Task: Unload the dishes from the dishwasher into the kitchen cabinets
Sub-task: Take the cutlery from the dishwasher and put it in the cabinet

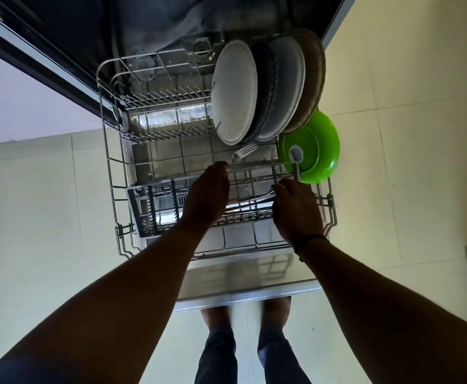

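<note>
1. Head view: cutlery basket point(154, 206) sits at 6 o'clock in the pulled-out rack point(110, 167), under both hands.
2. Plates point(235, 92) stand upright at 12 o'clock; green bowl point(323, 145) at 3 o'clock.
3. Left hand point(207, 198) fingers hang together, whether they hold anything I cannot tell; right hand point(296, 209) fingers clamp a spoon point(295, 159).

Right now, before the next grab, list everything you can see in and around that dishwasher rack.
Dishwasher rack: one, grey wire, pulled out over the open door.
Plates: four upright, two white, one dark, one brown, back right of the rack.
Green plate: one, bright green, right edge of the rack.
Fork: one, silver, at the left fingers.
Slotted utensil: one, grey, gripped by the right hand.
Cutlery basket: one, grey, front of the rack.
Floor: pale tiles.
Left hand: over the basket.
Right hand: front right of the rack.
</note>
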